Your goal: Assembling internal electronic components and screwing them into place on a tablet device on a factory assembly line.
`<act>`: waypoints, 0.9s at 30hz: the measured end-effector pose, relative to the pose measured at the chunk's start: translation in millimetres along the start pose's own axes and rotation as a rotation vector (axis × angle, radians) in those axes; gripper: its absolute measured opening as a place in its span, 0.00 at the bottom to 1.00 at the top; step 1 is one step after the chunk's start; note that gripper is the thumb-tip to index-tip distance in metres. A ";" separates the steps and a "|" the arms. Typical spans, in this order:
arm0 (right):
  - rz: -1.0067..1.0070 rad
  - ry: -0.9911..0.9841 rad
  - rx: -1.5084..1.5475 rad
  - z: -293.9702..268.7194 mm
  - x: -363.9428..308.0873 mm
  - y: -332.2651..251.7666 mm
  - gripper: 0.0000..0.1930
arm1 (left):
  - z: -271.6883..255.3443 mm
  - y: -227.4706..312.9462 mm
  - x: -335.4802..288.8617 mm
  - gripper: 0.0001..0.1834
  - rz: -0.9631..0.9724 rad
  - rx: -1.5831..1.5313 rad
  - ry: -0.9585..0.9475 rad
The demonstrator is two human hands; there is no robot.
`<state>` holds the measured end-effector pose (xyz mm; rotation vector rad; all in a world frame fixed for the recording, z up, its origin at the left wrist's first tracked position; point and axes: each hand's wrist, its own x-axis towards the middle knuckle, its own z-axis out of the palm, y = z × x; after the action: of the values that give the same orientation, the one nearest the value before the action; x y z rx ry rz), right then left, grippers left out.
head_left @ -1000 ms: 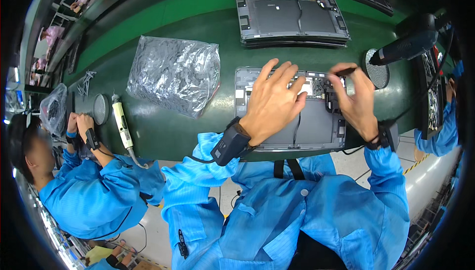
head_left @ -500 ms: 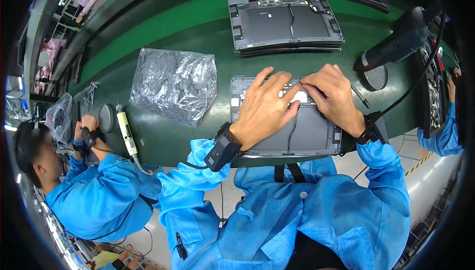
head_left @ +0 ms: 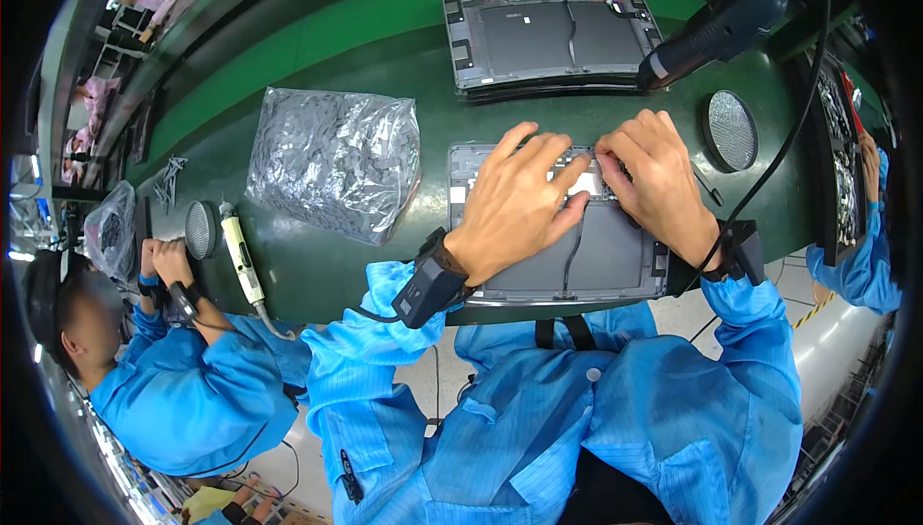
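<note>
An opened laptop base (head_left: pixel 615 251), grey with a dark battery area and a black cable down its middle, lies flat on the green bench before me. My left hand (head_left: pixel 514 203) rests palm down across its left and upper part, fingers spread. At the upper right of the base, my right hand (head_left: pixel 661 179) has thumb and forefinger brought together over the circuit board strip. Whatever is between those fingertips is hidden. A white patch (head_left: pixel 580 182) shows between the two hands. Black devices are strapped to both my wrists.
Behind stands a stack of similar laptop bases (head_left: pixel 519 39). A black gun-shaped tool (head_left: pixel 716 20) with a cable hangs over its right corner. Nearby are a round mesh dish (head_left: pixel 731 131), a bag of grey pieces (head_left: pixel 332 164) and an electric screwdriver (head_left: pixel 242 261). A co-worker (head_left: pixel 192 381) sits left.
The black gun-shaped tool has swung left, away from the mesh dish and over the stack's corner; its cable moved too. My right hand has shifted slightly right; my left hand is nearly still.
</note>
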<state>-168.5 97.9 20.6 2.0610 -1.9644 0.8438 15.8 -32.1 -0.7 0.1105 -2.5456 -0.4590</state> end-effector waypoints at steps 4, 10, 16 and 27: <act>-0.010 -0.026 -0.058 -2.1 3.3 -3.3 0.07 | -1.9 0.3 4.1 0.21 0.012 0.021 -0.025; -0.018 -0.026 -0.062 -2.6 1.1 -2.8 0.07 | -2.1 -2.1 10.1 0.21 0.052 0.048 -0.097; -0.017 -0.021 -0.019 -4.4 -6.2 -1.2 0.08 | -1.7 -5.0 9.8 0.22 0.052 0.012 -0.059; -0.021 0.006 0.035 -0.9 -16.3 3.1 0.12 | 5.5 -7.3 10.3 0.21 0.022 -0.102 -0.006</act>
<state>-171.3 112.1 12.3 2.0921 -1.9348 0.8848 4.0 -39.1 -2.5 0.0435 -2.5205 -0.5806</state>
